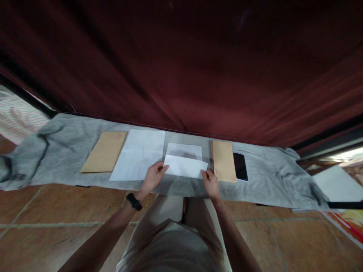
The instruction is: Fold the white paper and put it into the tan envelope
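Note:
A sheet of white paper [185, 166], folded partway, lies in front of me on the grey cloth. My left hand [154, 173] pinches its left edge between thumb and fingers. At the opposite edge, my right hand [210, 182] grips the right corner of the same sheet. The folded flap nearest me is raised and casts a shadow on the part behind it. Left of my left hand are flat white sheets [141, 151] with a crease across them. Just beyond my right hand lies a brown envelope [224, 160].
Another brown envelope [104, 151] lies at the left. A dark-screened phone [240, 166] touches the right envelope's side. The grey cloth [269, 173] covers the long narrow surface. A dark red curtain [181, 75] hangs behind it. Tiled floor [56, 234] shows below.

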A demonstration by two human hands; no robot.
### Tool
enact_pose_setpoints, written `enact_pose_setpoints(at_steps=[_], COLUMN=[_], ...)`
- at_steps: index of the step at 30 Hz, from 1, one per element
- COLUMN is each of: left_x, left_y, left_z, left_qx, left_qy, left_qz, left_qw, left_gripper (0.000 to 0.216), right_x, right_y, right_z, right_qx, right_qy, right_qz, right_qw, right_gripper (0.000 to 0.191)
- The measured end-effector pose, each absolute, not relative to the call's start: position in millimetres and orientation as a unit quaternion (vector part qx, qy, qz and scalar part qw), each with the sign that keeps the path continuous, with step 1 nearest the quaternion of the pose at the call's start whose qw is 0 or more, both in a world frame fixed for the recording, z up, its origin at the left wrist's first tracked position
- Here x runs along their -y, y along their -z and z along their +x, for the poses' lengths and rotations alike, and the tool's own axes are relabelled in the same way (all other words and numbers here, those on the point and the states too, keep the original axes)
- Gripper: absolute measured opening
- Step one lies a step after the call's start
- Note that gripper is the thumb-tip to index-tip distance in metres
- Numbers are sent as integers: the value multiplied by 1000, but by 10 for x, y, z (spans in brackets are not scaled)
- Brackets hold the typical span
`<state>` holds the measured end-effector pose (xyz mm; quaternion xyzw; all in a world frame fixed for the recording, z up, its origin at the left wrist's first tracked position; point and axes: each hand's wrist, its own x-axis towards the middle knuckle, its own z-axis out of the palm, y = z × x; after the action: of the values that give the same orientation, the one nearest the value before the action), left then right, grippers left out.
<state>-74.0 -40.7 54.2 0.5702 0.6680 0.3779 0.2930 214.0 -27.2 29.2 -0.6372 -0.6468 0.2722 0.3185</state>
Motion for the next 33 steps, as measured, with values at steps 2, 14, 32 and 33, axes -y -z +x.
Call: enact_pose_setpoints(at_steps=[2, 14, 32, 33], left_x=[326, 86, -188, -207], left_y=[-532, -660, -741, -742], left_z=[-713, -568, -443, -441], left_qx=[-682, -802, -816, -818], left_qy=[-370, -118, -52, -52], left_qz=[566, 568, 567, 566], left_qw=[278, 144, 94, 94], left_gripper=[34, 28, 38, 39], right_x=[210, -41, -388, -408], right_y=[-295, -299, -422, -420], right_z=[2093, 1890, 1645, 1636], right_qx=[646, 649, 622, 620], right_qy=[-248, -135, -56, -54], right_qz=[-653, -728, -776, -778], right_qw=[309, 176, 85, 84], right_gripper=[44, 32, 37, 36])
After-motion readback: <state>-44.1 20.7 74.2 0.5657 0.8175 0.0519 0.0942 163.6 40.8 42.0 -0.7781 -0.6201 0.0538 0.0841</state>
